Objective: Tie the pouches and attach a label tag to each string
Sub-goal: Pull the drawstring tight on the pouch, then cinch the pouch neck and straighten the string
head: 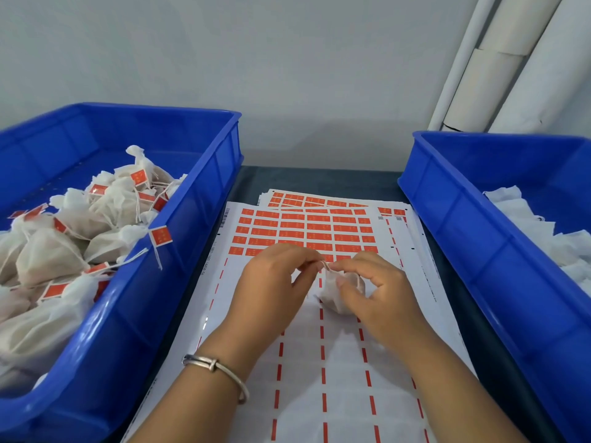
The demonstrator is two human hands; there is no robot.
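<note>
Fingertips of both hands pinch the string at the pouch (343,290) mouth, left hand (275,282) and right hand (380,292) nearly touching; pouch rests on the label sheet (307,231); pull ends apart evenly, keep the neck bunched, cinch before reaching for a label.

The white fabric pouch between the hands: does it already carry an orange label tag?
No. The white fabric pouch shows no orange tag; the fingers of both hands pinch its string above the white label sheet.
</note>
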